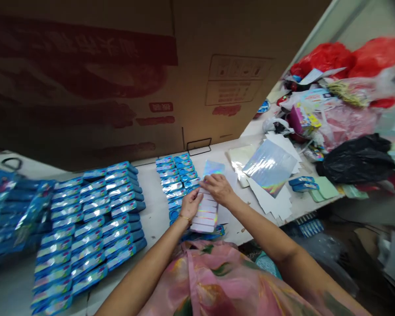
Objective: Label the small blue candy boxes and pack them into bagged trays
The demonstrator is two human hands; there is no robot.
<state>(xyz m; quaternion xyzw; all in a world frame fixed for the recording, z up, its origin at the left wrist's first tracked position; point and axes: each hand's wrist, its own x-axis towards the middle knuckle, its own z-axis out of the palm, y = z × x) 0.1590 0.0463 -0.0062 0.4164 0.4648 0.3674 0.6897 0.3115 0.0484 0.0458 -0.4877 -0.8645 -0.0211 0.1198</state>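
A sheet of pale, shiny sticker strips lies at a slant in front of me, its far part covered by my fingers. My left hand, closed with thumb and fingers together, grips the sheet's left edge. My right hand is bent over the upper strips, its fingertips pinched together on them; whether a single strip is between them is hidden. Just left of the sheet stand two columns of small blue packets. Beyond my right hand lies a piece of holographic film.
Rows of blue packets fill the left side, beside a clear bag of more packets. A large cardboard box walls off the back. Holographic sheets, two blue packets and a black plastic bag lie right.
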